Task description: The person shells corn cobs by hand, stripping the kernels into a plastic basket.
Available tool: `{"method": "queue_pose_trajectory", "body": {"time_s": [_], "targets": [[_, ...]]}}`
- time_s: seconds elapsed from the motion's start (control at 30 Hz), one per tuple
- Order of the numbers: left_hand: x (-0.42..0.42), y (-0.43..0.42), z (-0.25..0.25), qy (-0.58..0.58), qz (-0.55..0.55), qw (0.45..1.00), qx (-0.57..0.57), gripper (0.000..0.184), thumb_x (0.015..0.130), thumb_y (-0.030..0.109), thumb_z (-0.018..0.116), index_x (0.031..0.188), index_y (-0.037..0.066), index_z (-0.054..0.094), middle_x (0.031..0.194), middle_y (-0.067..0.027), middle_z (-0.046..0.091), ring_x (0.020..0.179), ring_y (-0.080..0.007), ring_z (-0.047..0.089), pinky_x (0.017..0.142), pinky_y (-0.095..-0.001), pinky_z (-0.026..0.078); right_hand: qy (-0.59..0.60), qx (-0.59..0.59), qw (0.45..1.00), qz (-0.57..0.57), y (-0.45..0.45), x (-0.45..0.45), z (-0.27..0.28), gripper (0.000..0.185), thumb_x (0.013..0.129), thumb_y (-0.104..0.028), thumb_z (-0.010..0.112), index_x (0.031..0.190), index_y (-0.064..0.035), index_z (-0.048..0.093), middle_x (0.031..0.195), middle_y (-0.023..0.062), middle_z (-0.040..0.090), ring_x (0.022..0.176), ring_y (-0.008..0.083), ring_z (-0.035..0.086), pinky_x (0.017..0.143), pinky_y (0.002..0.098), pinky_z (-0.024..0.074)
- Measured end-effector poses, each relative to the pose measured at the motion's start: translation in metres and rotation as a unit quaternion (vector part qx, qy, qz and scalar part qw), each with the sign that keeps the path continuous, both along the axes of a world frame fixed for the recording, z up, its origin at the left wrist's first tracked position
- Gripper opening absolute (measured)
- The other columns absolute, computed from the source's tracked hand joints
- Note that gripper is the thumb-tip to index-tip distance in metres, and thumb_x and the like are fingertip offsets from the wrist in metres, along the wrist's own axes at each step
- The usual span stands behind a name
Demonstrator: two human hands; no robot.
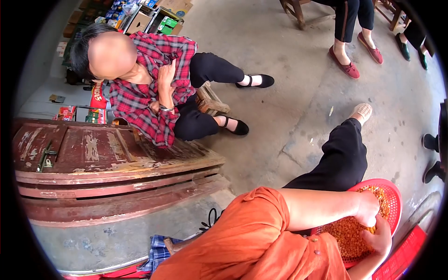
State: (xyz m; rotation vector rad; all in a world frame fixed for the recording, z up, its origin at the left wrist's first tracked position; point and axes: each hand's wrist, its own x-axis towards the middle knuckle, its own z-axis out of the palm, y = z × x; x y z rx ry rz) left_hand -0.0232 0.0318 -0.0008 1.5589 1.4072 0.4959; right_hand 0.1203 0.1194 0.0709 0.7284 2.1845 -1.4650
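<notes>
My left hand [367, 208] is closed in a fist over a red plastic basket [395, 198] of loose corn kernels [347, 238]. Against it, my right hand [380, 239] curls with thumb and fingers around a corn cob [372, 229], of which only a small yellow part shows. Both hands meet above the kernels, and most of what lies between them is hidden by the fingers. The basket sits at my lap, partly covered by my left forearm and orange top.
A person in a plaid shirt [144, 84] sits on a low wooden stool [210, 100], arms folded. A worn wooden door panel [93, 149] lies at the left. Other people's feet [345, 60] are beyond. A red crate [403, 254] stands near the basket.
</notes>
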Motion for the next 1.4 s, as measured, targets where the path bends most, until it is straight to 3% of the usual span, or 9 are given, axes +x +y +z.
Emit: {"method": "queue_pose_trajectory", "body": {"time_s": [0.03, 0.43, 0.53, 1.03, 1.17, 1.27, 1.4], "targets": [[-0.001, 0.001, 0.002, 0.021, -0.018, 0.999, -0.018, 0.037, 0.079, 0.036, 0.053, 0.084, 0.007, 0.077, 0.094, -0.0145, 0.074, 0.091, -0.0284, 0.07, 0.08, -0.0428, 0.053, -0.001, 0.011, 1.0, 0.012, 0.0, -0.001, 0.0, 0.05, 0.069, -0.015, 0.07, 0.116, 0.0001, 0.062, 0.101, 0.0156, 0.071, 0.102, 0.0284, 0.068, 0.09, 0.0359, 0.0492], [0.004, -0.001, 0.007, 0.134, -0.143, 0.98, 0.033, 0.029, 0.089, 0.03, 0.052, 0.098, 0.019, 0.078, 0.103, -0.0047, 0.075, 0.099, -0.0229, 0.07, 0.078, -0.0456, 0.054, 0.004, 0.056, 0.998, 0.01, -0.003, 0.005, -0.018, 0.045, 0.068, -0.019, 0.073, 0.109, -0.0018, 0.065, 0.096, 0.0182, 0.072, 0.098, 0.0326, 0.07, 0.086, 0.0393, 0.0516], [0.004, -0.002, 0.006, 0.138, -0.153, 0.975, 0.081, 0.025, 0.086, 0.026, 0.055, 0.09, 0.018, 0.079, 0.091, -0.0051, 0.075, 0.09, -0.0231, 0.071, 0.071, -0.0432, 0.055, -0.006, 0.057, 0.998, -0.004, -0.006, 0.003, -0.016, 0.044, 0.068, -0.02, 0.074, 0.107, -0.0019, 0.066, 0.095, 0.0178, 0.072, 0.098, 0.0326, 0.07, 0.086, 0.0392, 0.0518], [0.001, -0.001, 0.019, 0.174, -0.18, 0.967, 0.049, 0.025, 0.088, 0.027, 0.057, 0.096, 0.019, 0.078, 0.095, -0.0042, 0.075, 0.092, -0.022, 0.071, 0.073, -0.041, 0.055, -0.018, 0.046, 0.999, 0.004, -0.004, -0.003, -0.017, 0.045, 0.069, -0.021, 0.075, 0.109, -0.002, 0.067, 0.096, 0.0161, 0.073, 0.098, 0.0283, 0.071, 0.086, 0.0377, 0.0523], [0.008, 0.001, 0.008, 0.165, -0.16, 0.972, 0.049, 0.024, 0.088, 0.027, 0.057, 0.093, 0.018, 0.079, 0.093, -0.0044, 0.075, 0.09, -0.0216, 0.071, 0.071, -0.0414, 0.055, -0.027, 0.056, 0.998, 0.018, -0.003, 0.001, -0.019, 0.047, 0.069, -0.019, 0.075, 0.112, -0.0016, 0.066, 0.099, 0.0167, 0.073, 0.1, 0.0279, 0.07, 0.087, 0.0371, 0.0519], [0.013, 0.004, -0.004, 0.202, -0.139, 0.968, 0.063, 0.024, 0.086, 0.028, 0.058, 0.088, 0.015, 0.079, 0.09, -0.0053, 0.075, 0.086, -0.0219, 0.072, 0.072, -0.0428, 0.055, 0.015, 0.065, 0.997, -0.047, -0.003, 0.007, -0.023, 0.048, 0.07, -0.017, 0.074, 0.114, -0.0013, 0.065, 0.102, 0.017, 0.072, 0.102, 0.0281, 0.069, 0.089, 0.0367, 0.0512], [0.007, 0.004, -0.003, 0.077, -0.011, 0.997, 0.017, 0.031, 0.083, 0.033, 0.058, 0.081, 0.008, 0.077, 0.086, -0.0127, 0.074, 0.082, -0.0294, 0.071, 0.074, -0.0453, 0.054, 0.018, 0.05, 0.998, -0.021, 0.002, 0.008, -0.021, 0.046, 0.071, -0.016, 0.074, 0.113, -0.0015, 0.064, 0.101, 0.0163, 0.071, 0.1, 0.0286, 0.069, 0.089, 0.0367, 0.0507]]}}
